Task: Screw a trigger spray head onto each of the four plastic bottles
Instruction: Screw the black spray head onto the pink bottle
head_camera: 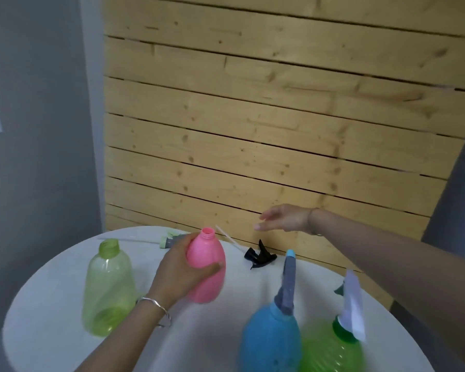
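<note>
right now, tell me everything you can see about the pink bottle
The pink bottle is opaque, glossy plastic, egg-shaped with a short threaded neck. Its mouth is open: no spray head on it yet. It stands roughly upright, leaning slightly, at the middle of the round white table. The left hand wraps its body, thumb across the front. Whether its base rests on the table is unclear. The right hand is apart from it.

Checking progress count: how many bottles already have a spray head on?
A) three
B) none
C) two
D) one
C: the blue bottle and the dark green bottle each carry a head, while the pink bottle in the left hand and the light green bottle have open necks; a black head lies loose on the table.
</note>
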`<act>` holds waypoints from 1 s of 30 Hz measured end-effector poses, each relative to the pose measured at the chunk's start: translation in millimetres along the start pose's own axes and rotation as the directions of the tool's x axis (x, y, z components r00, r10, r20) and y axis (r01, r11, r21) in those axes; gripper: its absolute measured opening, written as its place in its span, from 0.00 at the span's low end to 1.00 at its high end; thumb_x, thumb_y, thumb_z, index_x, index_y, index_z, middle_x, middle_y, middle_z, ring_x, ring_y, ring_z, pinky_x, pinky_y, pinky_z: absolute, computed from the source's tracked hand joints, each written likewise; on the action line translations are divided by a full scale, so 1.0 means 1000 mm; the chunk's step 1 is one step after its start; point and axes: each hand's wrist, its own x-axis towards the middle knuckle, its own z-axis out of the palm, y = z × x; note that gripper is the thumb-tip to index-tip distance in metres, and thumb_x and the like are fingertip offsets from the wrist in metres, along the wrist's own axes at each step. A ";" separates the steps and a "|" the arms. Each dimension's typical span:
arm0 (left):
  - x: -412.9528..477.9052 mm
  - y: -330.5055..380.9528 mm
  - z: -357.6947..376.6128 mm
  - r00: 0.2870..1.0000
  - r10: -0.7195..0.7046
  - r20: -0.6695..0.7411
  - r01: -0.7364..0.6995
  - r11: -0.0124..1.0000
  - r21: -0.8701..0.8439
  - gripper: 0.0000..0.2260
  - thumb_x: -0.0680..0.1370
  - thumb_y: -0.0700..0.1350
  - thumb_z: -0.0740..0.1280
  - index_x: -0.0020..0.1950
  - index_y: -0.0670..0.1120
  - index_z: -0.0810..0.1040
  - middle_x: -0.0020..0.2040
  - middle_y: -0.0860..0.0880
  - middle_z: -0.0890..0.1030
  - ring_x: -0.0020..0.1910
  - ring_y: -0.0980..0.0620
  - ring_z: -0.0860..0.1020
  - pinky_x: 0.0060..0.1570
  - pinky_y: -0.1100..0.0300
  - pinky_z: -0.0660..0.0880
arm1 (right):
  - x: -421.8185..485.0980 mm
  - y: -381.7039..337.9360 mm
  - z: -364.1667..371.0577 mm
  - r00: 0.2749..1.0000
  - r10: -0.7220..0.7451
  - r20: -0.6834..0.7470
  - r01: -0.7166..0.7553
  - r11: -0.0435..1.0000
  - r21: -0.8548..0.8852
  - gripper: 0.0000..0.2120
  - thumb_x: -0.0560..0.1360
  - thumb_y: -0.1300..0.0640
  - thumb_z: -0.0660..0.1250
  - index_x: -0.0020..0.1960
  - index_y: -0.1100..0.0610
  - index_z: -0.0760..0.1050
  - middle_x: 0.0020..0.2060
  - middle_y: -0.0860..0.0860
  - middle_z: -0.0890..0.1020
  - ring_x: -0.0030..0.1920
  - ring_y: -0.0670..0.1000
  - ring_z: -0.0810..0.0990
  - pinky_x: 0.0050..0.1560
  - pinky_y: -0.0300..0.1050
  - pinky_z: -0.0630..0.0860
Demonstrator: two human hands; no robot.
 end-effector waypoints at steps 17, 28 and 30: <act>0.021 -0.041 0.035 0.993 0.116 0.024 -0.116 0.993 0.022 0.38 0.55 0.72 0.70 0.61 0.66 0.62 0.52 0.62 0.72 0.48 0.59 0.74 0.42 0.64 0.73 | 0.093 0.029 0.056 0.992 0.104 0.078 -0.072 0.940 -0.334 0.22 0.68 0.41 0.71 0.56 0.52 0.81 0.58 0.49 0.80 0.61 0.52 0.76 0.66 0.49 0.71; 0.015 -0.040 0.030 0.995 0.082 0.059 -0.081 0.996 -0.024 0.37 0.51 0.73 0.69 0.57 0.67 0.62 0.50 0.67 0.71 0.47 0.63 0.73 0.39 0.69 0.71 | 0.093 0.015 0.050 0.998 0.061 0.016 -0.052 0.934 -0.353 0.19 0.67 0.46 0.74 0.53 0.56 0.83 0.52 0.50 0.83 0.53 0.50 0.78 0.58 0.46 0.75; 0.012 -0.037 0.028 0.998 0.058 0.036 -0.055 0.996 -0.067 0.38 0.51 0.72 0.70 0.58 0.67 0.62 0.51 0.66 0.72 0.48 0.61 0.74 0.40 0.66 0.73 | 0.083 0.002 0.025 0.999 0.023 -0.046 -0.035 0.954 -0.298 0.18 0.68 0.45 0.74 0.53 0.54 0.82 0.51 0.49 0.82 0.55 0.49 0.76 0.57 0.43 0.72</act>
